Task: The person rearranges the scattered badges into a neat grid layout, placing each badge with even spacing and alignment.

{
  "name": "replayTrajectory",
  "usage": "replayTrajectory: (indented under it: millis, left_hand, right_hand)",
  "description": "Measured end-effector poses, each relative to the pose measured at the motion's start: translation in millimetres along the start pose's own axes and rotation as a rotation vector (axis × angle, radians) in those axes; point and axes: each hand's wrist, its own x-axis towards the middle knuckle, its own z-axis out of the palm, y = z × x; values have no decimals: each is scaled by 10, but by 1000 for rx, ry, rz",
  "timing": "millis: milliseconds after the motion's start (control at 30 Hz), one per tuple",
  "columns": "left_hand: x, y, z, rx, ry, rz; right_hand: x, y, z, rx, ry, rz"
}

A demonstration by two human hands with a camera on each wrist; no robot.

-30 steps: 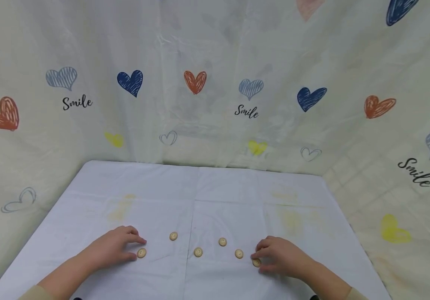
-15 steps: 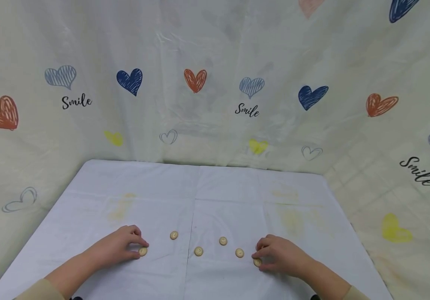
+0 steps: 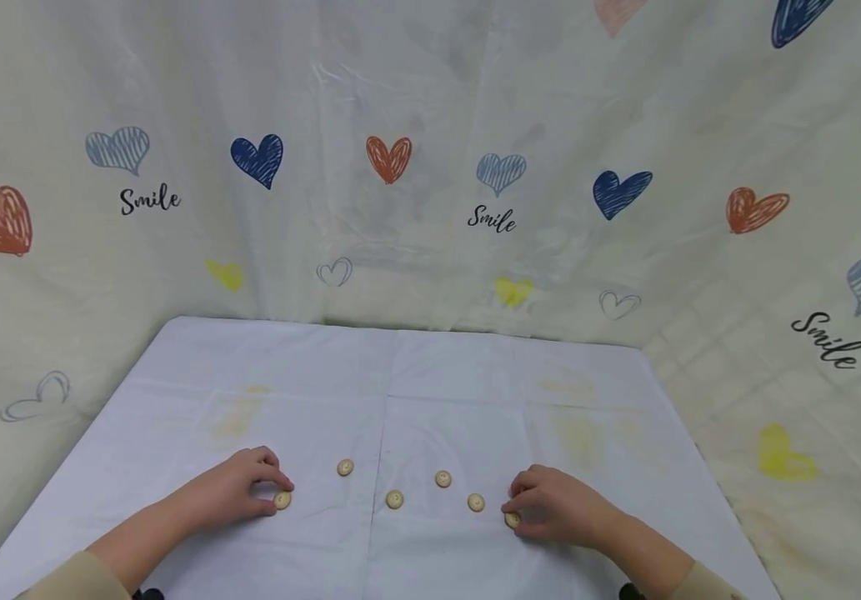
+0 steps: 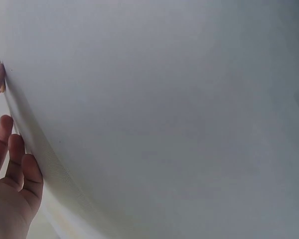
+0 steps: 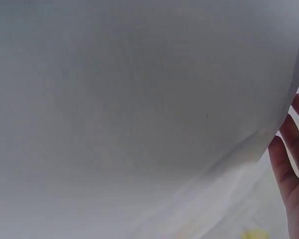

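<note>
In the head view my left hand (image 3: 231,490) pinches a round pale wooden button (image 3: 282,500) between thumb and index finger at the left of the row. At the row's right end, my right hand (image 3: 561,508) has its thumb and index finger on another wooden button (image 3: 513,520), partly hidden by the fingers. Several more buttons lie flat between the hands, among them a far-left one (image 3: 345,467), a near one (image 3: 394,499) and one closest to the right hand (image 3: 476,502). The wrist views show the left hand (image 4: 12,184) and the right hand (image 5: 294,169) low on the cloth.
A white cloth (image 3: 430,367) with creases and yellowish stains covers the table. Behind and beside it hangs a pale curtain (image 3: 430,100) printed with hearts and the word Smile. Beige sleeves (image 3: 77,575) show at the bottom edge.
The left hand's thumb and index finger have closed onto the left button, which sat slightly apart from them a second ago. The right hand stays at its button. The other buttons stay put.
</note>
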Motion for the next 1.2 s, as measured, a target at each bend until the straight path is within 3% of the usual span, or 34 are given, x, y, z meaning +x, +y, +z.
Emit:
replayTrajectory:
  millis: [300,600,900,1200]
  left_hand:
    - [41,25,-35,-20,-18,-29]
    - [15,38,-23,-15,-23,-39]
    - [16,2,-3,-27,-13,-23]
    - [37,-34,5,-38,-23,-48]
  right_hand:
    - [143,60,-103,21,3,73]
    - [469,154,-113,41,-38,150]
    - [1041,285,-184,93,-100,298]
    - [1663,360,-126,113,-152,330]
